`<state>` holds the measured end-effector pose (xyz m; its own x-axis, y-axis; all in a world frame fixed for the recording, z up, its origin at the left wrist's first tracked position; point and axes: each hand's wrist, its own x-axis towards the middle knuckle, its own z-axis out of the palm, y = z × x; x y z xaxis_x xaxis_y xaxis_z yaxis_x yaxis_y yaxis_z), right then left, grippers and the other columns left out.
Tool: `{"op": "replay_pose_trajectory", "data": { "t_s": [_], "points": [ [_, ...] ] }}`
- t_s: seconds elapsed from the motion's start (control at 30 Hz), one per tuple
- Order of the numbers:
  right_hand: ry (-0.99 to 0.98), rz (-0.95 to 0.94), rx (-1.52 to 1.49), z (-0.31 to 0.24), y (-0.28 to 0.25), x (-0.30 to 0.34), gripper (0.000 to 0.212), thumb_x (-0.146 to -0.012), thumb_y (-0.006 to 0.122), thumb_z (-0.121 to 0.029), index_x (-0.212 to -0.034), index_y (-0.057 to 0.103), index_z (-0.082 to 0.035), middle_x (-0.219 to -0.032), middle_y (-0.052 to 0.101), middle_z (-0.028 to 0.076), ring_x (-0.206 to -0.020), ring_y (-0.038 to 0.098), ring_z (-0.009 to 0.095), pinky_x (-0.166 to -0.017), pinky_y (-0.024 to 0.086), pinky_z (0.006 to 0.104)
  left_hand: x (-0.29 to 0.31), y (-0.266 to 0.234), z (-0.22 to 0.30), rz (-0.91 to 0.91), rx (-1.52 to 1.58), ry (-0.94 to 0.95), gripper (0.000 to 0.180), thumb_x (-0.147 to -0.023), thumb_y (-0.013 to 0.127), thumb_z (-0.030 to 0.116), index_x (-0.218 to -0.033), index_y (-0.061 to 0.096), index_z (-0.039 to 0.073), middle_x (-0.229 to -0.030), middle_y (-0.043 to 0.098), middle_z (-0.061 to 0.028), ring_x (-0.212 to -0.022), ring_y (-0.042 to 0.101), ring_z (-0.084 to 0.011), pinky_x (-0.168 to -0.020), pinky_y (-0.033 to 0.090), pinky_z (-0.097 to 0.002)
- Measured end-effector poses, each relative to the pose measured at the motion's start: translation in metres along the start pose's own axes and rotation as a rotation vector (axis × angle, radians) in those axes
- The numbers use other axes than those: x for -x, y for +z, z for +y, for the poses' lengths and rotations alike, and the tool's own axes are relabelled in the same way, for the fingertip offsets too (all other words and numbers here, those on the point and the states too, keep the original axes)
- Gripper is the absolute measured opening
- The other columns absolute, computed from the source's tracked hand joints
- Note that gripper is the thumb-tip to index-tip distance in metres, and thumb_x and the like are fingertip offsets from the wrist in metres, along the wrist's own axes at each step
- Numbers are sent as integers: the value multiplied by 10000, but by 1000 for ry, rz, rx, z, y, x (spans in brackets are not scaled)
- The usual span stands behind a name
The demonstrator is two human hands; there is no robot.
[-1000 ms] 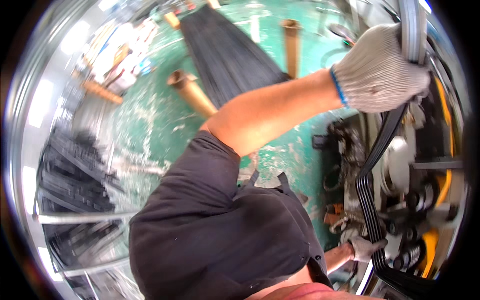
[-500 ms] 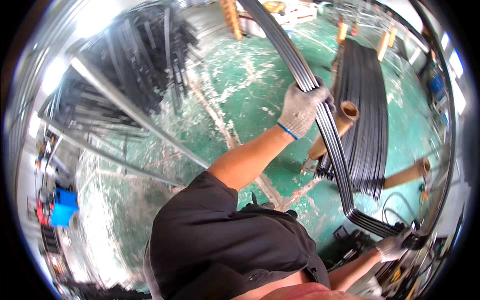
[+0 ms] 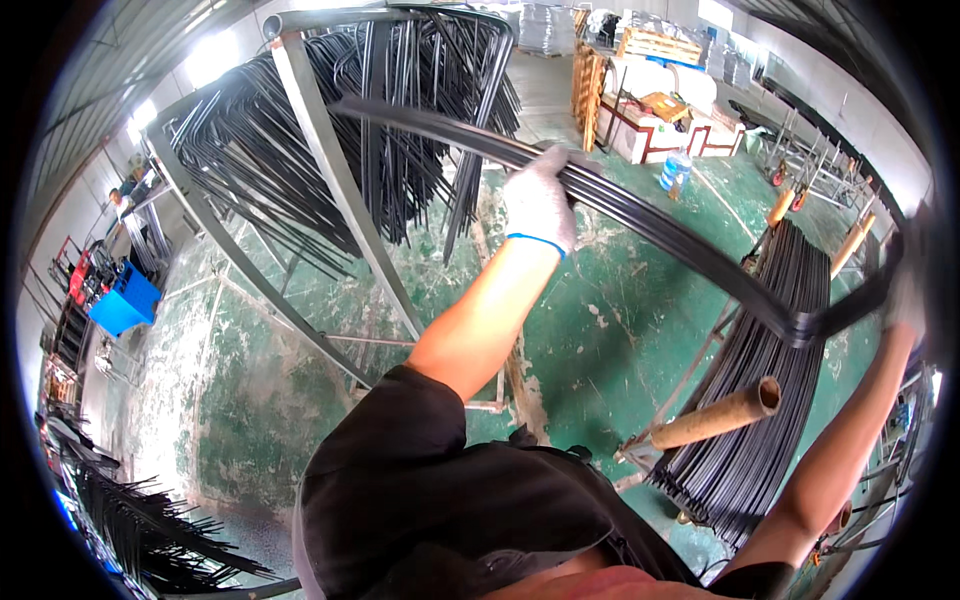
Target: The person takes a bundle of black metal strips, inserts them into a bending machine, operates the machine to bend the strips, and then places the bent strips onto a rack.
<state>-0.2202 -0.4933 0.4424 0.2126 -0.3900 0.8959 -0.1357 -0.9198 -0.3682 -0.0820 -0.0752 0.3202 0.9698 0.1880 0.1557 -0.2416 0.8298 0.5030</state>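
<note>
A bundle of bent black bars (image 3: 670,235) slants across in front of me, held up off the floor and blurred toward both ends. My left hand (image 3: 540,203), in a pale knitted glove with a blue cuff edge, is closed around its long part. At the far right my right hand (image 3: 906,300), smeared by motion, is at the short leg past the bend; its fingers are not distinct. The bundle's far left end overlaps a metal rack (image 3: 325,150) hung with many bent black bars (image 3: 290,130).
Below the bundle's bend, a stack of long black bars (image 3: 745,440) lies on a low stand with brown tube posts (image 3: 715,415). Farther back are a white-and-red box (image 3: 650,130) and a water jug (image 3: 676,170). A blue bin (image 3: 125,300) stands at left; more bars (image 3: 160,530) lie lower left.
The view has turned, bringing the rack closer to the middle. The bundle has swung from steep to slanting, its far end now over the rack. My right hand has risen from the lower right.
</note>
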Motion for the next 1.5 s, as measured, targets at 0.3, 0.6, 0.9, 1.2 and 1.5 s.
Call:
{"op": "replay_pose_trajectory", "data": {
  "t_s": [0.3, 0.6, 0.9, 1.2, 1.5],
  "points": [
    [-608, 17, -504, -322, 124, -45, 228, -921, 646, -273, -1021, 672, -69, -938, 696, 103, -930, 674, 291, -857, 538, 433, -178, -95, 90, 206, 573, -30, 169, -1023, 443, 31, -912, 560, -21, -939, 647, -169, -891, 671, -284, -800, 585, -454],
    [-983, -737, -948, -237, 202, 295, 198, -836, 678, -226, -973, 693, -84, -868, 661, 76, -918, 660, 298, -845, 535, 445, -175, -220, 7, 251, 156, -262, 372, -1066, 538, 353, -1065, 664, 3, -1096, 686, -167, -1068, 649, -307, -955, 543, -426],
    [515, -937, 144, 190, 12, 449, 176, -872, 722, -177, -1034, 735, -110, -918, 741, 157, -856, 712, 383, -766, 571, 471, 11, -201, -258, 4, -328, -1025, 225, -1013, 640, 264, -1052, 619, 43, -994, 689, -142, -950, 664, -295, -842, 537, -429],
    [971, -1009, 707, 360, 47, 520, 1050, -718, 868, -564, -1446, 397, 28, -1422, 515, 235, -1366, 464, 406, -1140, 394, 498, 138, 43, -404, -565, -823, -667, 200, -1035, 576, 131, -1201, 573, 18, -1025, 695, -148, -880, 681, -250, -798, 560, -377],
    [1082, -1102, 623, 413, 59, 543, 456, -825, 783, -277, -1172, 598, -46, -1210, 651, 177, -1185, 618, 344, -1013, 523, 435, 210, 69, -448, -812, -1326, -144, 153, -1021, 627, 107, -1105, 652, -19, -1023, 665, -73, -951, 615, -150, -903, 497, -303]
  ]
}}
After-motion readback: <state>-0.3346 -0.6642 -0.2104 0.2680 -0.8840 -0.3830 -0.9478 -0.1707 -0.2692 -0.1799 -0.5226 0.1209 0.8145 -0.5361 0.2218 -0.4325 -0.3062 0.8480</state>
